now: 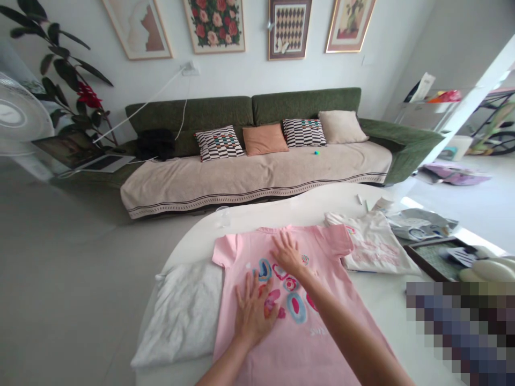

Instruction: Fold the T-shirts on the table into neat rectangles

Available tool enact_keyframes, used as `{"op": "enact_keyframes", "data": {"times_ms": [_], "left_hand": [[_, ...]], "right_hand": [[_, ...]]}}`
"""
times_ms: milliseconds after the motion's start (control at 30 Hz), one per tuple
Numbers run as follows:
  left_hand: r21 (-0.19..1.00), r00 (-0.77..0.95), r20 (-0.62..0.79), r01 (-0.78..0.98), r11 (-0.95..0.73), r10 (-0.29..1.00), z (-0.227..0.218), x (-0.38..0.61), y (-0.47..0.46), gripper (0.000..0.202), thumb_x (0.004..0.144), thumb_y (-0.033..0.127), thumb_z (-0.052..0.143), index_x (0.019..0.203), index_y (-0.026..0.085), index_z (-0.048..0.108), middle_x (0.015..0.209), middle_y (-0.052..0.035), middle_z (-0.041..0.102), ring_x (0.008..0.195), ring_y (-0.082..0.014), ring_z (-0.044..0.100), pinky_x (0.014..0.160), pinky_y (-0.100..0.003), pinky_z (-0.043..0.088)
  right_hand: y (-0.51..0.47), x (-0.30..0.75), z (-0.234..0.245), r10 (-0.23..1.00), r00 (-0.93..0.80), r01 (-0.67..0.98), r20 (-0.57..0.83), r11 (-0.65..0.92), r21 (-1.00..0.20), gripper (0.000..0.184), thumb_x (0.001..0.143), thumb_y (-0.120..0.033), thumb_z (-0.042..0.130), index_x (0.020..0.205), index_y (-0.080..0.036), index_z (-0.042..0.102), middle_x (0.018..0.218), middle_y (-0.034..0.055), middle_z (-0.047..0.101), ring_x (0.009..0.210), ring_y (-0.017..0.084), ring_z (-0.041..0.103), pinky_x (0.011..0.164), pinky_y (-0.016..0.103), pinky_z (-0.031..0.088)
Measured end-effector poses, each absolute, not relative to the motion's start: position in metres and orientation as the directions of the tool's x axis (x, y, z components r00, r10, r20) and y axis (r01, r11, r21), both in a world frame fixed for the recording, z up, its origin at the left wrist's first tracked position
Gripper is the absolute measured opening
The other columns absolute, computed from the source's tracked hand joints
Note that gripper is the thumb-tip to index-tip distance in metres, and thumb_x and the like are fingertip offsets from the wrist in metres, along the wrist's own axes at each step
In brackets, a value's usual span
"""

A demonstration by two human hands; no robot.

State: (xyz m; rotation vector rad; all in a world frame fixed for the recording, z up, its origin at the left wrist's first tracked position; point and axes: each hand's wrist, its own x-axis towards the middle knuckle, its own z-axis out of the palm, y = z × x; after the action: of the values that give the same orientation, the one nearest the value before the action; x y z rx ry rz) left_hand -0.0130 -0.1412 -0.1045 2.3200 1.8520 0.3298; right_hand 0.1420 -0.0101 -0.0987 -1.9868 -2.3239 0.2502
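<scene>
A pink T-shirt with colourful printed shapes lies spread face up on a white table, its collar pointing away from me. My left hand rests flat on the shirt's middle, fingers stretched out. My right hand lies flat further up, near the chest print, fingers spread. Neither hand holds anything.
A white folded garment lies left of the shirt, a cream printed shirt to its right. Papers and a dark tray sit at the table's right. A glass stands at the far edge. A green sofa with cushions is beyond.
</scene>
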Motion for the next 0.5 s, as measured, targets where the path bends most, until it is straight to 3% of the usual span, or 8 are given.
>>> {"op": "enact_keyframes", "data": {"times_ms": [67, 133, 300, 500], "left_hand": [[0.249, 0.214, 0.064, 0.942, -0.224, 0.975, -0.106, -0.013, -0.141, 0.062, 0.079, 0.050, 0.042, 0.135, 0.040, 0.018, 0.145, 0.0025, 0.018, 0.133, -0.0296, 0.004, 0.101, -0.058, 0.006], [0.242, 0.212, 0.069, 0.944, -0.222, 0.975, -0.107, -0.013, -0.141, 0.062, 0.079, 0.049, 0.043, 0.135, 0.040, 0.017, 0.145, 0.0020, 0.017, 0.133, -0.0293, 0.004, 0.101, -0.058, 0.006], [0.235, 0.213, 0.107, 0.944, -0.233, 0.971, -0.104, -0.013, -0.142, 0.063, 0.080, 0.044, 0.044, 0.136, 0.039, 0.016, 0.146, 0.0016, 0.012, 0.133, -0.0285, 0.005, 0.102, -0.057, 0.008], [0.226, 0.208, 0.142, 0.945, -0.236, 0.968, -0.106, -0.013, -0.142, 0.061, 0.080, 0.045, 0.044, 0.135, 0.038, 0.020, 0.146, 0.0007, 0.015, 0.132, -0.0299, 0.008, 0.101, -0.057, 0.011]], "right_hand": [[-0.012, 0.114, -0.101, 0.946, -0.317, 0.929, -0.069, 0.295, -0.223, 0.053, 0.087, -0.054, 0.020, 0.137, -0.035, 0.019, 0.147, -0.0036, 0.009, 0.133, 0.020, -0.001, 0.103, 0.046, 0.009], [-0.007, 0.097, -0.105, 0.935, -0.343, 0.918, -0.086, 0.314, -0.243, 0.052, 0.086, -0.056, 0.019, 0.135, -0.040, 0.018, 0.146, -0.0071, 0.011, 0.133, 0.020, 0.000, 0.103, 0.047, 0.008], [0.032, 0.087, -0.106, 0.962, -0.248, 0.941, -0.115, 0.211, -0.264, 0.059, 0.084, -0.060, 0.018, 0.137, -0.036, 0.014, 0.147, -0.0004, 0.004, 0.132, 0.030, -0.004, 0.096, 0.062, 0.004], [0.027, 0.079, -0.094, 0.977, -0.185, 0.949, -0.105, 0.150, -0.277, 0.059, 0.085, -0.057, 0.020, 0.138, -0.031, 0.017, 0.147, 0.0032, 0.001, 0.132, 0.029, -0.004, 0.098, 0.059, 0.006]]}}
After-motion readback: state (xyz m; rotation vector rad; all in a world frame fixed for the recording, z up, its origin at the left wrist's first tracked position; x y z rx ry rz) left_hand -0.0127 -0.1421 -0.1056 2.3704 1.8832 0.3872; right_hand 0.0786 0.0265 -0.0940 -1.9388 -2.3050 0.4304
